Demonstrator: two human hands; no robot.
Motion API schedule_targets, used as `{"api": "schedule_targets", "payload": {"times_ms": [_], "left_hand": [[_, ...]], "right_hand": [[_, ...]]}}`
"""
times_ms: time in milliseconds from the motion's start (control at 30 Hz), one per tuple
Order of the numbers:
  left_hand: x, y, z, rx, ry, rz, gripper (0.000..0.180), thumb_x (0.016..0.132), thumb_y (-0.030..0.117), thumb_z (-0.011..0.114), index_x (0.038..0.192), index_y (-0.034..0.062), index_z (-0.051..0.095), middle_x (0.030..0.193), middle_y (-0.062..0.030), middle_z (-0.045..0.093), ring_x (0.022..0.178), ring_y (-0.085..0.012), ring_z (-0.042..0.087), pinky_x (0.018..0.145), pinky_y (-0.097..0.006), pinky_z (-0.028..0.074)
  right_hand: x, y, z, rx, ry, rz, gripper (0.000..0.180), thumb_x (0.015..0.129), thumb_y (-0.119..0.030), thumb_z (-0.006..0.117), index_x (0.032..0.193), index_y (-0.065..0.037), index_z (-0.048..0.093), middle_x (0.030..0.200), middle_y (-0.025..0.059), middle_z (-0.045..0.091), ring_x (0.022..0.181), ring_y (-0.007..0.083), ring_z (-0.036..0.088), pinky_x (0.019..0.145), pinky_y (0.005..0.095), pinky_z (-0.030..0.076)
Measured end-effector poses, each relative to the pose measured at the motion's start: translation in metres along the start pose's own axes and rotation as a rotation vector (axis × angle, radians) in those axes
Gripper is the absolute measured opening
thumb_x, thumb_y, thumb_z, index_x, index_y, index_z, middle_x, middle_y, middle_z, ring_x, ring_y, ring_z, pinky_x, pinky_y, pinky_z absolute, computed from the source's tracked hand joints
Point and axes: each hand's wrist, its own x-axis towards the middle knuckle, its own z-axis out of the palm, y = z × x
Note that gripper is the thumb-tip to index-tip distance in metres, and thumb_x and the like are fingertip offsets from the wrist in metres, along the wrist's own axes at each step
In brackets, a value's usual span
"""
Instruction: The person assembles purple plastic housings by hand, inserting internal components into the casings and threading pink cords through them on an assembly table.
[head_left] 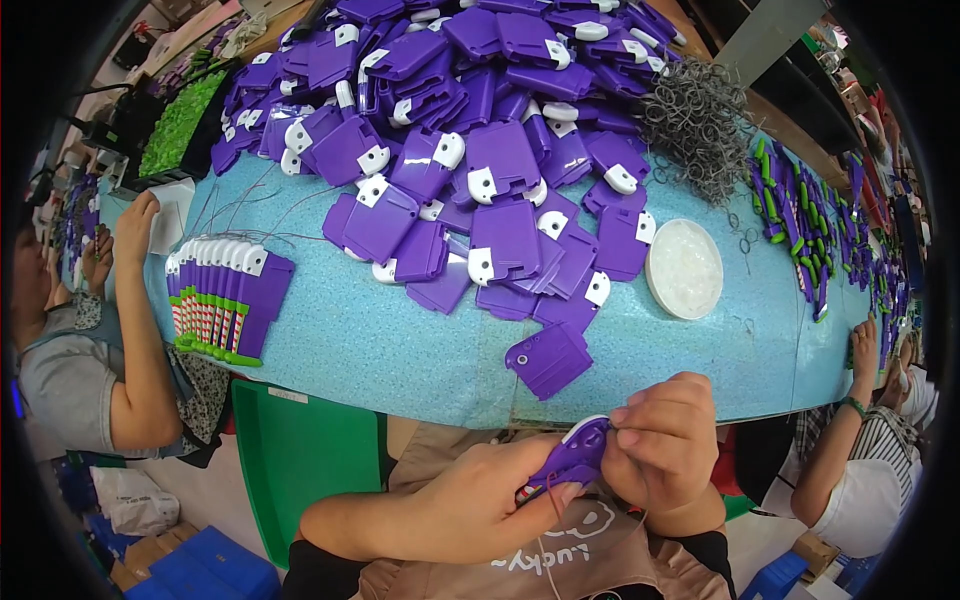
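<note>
My left hand [490, 495] is closed round a purple plastic housing [578, 455] with a white rim, held over my lap just off the table's front edge. A thin reddish-brown wire crosses the housing and hangs down. My right hand [665, 435] pinches at the housing's white end; what lies between its fingertips is too small to tell. Thin cord or wire hangs below that hand. Nearest on the table is a loose purple shell half [550, 360] with a small round hole, lying flat. Beyond it is a big heap of purple shells [500, 235] with white corners.
A white round dish [684, 268] with pale clear contents stands right of the heap. Behind it lies a tangle of grey metal springs [700, 125]. Assembled purple-and-green pieces [215, 300] stand in a row at left. A green tray [305, 460] sits below. People sit at both sides.
</note>
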Motion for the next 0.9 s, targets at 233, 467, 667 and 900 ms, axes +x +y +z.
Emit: {"api": "schedule_targets", "payload": {"times_ms": [233, 467, 667, 900], "left_hand": [[0.001, -0.003, -0.002, 0.077, 0.043, 0.147, 0.019, 0.082, 0.011, 0.056, 0.097, 0.0003, 0.051, 0.070, -0.0119, 0.056, 0.055, -0.0277, 0.056, 0.049, -0.036, 0.042], [-0.008, 0.002, -0.007, 0.008, 0.014, 0.103, 0.016, 0.083, 0.011, 0.057, 0.095, 0.0016, 0.055, 0.069, -0.0094, 0.057, 0.056, -0.0213, 0.057, 0.050, -0.031, 0.043], [-0.012, -0.003, -0.019, -0.280, -0.247, 0.243, 0.021, 0.083, 0.011, 0.061, 0.101, 0.0005, 0.062, 0.078, -0.0050, 0.064, 0.065, -0.0070, 0.056, 0.055, -0.023, 0.042], [-0.014, -0.009, -0.012, -0.099, 0.079, 0.187, 0.027, 0.083, 0.009, 0.056, 0.108, -0.0020, 0.053, 0.084, -0.0099, 0.061, 0.070, -0.0163, 0.058, 0.061, -0.027, 0.045]], "right_hand": [[0.005, -0.001, 0.001, 0.308, -0.027, 0.220, 0.026, 0.065, -0.002, 0.072, 0.085, -0.007, 0.056, 0.091, 0.0086, 0.061, 0.079, 0.0232, 0.060, 0.066, 0.0334, 0.046], [0.015, -0.011, -0.010, 0.894, -0.169, 0.691, 0.010, 0.078, 0.002, 0.062, 0.084, -0.001, 0.056, 0.092, 0.0162, 0.062, 0.085, 0.0222, 0.062, 0.070, 0.0299, 0.049], [0.047, 0.016, -0.007, 0.395, -0.147, 0.424, 0.010, 0.077, 0.006, 0.055, 0.085, 0.001, 0.052, 0.079, 0.0095, 0.060, 0.077, 0.0189, 0.059, 0.070, 0.0281, 0.045], [0.033, -0.017, 0.000, 0.117, -0.113, 0.151, 0.029, 0.060, -0.006, 0.071, 0.086, -0.005, 0.059, 0.107, 0.0187, 0.055, 0.098, 0.0336, 0.054, 0.079, 0.0398, 0.043]]}}
